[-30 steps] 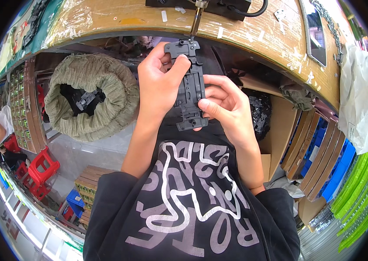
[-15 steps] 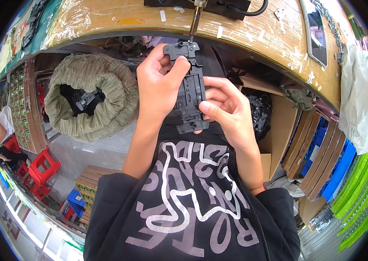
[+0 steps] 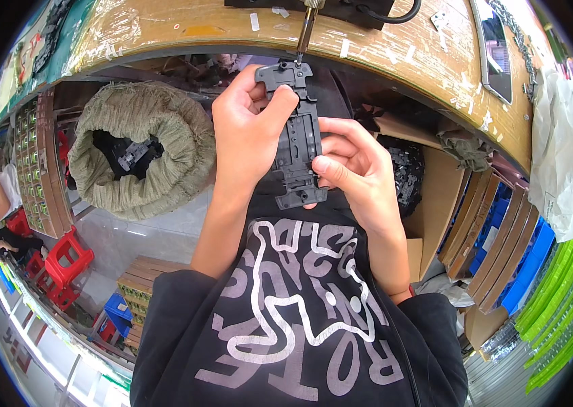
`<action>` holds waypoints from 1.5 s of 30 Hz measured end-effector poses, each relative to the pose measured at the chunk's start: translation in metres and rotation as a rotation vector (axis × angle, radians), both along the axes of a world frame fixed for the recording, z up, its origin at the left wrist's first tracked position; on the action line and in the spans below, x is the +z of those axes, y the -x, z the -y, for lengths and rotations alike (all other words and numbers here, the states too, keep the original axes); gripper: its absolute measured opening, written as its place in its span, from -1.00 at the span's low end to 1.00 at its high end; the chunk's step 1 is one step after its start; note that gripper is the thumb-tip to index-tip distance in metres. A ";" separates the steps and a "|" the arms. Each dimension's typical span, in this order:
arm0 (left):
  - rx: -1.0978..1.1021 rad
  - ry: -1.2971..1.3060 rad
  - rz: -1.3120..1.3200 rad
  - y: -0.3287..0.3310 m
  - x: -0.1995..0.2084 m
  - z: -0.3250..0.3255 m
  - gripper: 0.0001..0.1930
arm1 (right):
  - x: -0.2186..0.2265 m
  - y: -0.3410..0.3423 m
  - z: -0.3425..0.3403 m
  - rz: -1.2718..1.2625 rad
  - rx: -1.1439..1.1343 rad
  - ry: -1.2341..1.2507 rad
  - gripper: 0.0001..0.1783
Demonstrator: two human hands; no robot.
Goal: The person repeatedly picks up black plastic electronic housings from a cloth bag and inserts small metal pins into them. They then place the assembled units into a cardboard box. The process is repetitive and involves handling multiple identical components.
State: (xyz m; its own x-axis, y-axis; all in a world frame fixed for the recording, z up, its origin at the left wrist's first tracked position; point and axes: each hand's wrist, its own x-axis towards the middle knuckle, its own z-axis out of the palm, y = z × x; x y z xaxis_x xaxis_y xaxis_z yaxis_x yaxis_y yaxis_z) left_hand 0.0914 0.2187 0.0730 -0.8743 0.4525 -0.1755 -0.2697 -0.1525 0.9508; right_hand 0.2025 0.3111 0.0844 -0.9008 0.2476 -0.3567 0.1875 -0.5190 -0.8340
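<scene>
I have the black molded plastic frame (image 3: 303,146) in front of the torso, just beyond the near edge of the workbench (image 3: 164,34), with its long axis running away from the body. The left hand (image 3: 249,132) grips the far section: thumb flat on the upper face, remaining fingers bent around the left edge. The right hand (image 3: 358,166) pinches the right edge nearer the body, thumb on the edge and fingers curled. I observe the screwdriver bit (image 3: 305,34) pointing down at the frame's far right corner; I cannot tell whether the tip makes contact. To the left of the hands, a gray-green fabric sack (image 3: 185,129) contains dark plastic parts (image 3: 136,156). To the right stands an open cardboard box (image 3: 439,210). A red plastic stool (image 3: 68,258) stands at far left.
</scene>
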 end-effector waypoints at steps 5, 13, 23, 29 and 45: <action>-0.003 0.011 0.005 0.001 0.001 -0.001 -0.89 | 0.000 0.001 0.000 -0.008 -0.007 -0.002 -0.60; 0.007 0.016 -0.010 0.001 -0.002 -0.001 -0.89 | -0.003 0.002 0.000 -0.005 -0.004 -0.003 -0.61; 0.000 0.045 -0.025 0.005 -0.004 -0.003 -0.91 | -0.003 0.004 -0.002 -0.014 -0.014 0.005 -0.61; 0.001 0.048 -0.021 0.005 -0.003 -0.004 -0.90 | -0.002 0.005 -0.002 -0.015 -0.020 0.014 -0.61; 0.012 0.033 0.003 0.005 -0.003 -0.003 -0.89 | -0.004 0.005 -0.003 -0.018 -0.012 0.007 -0.60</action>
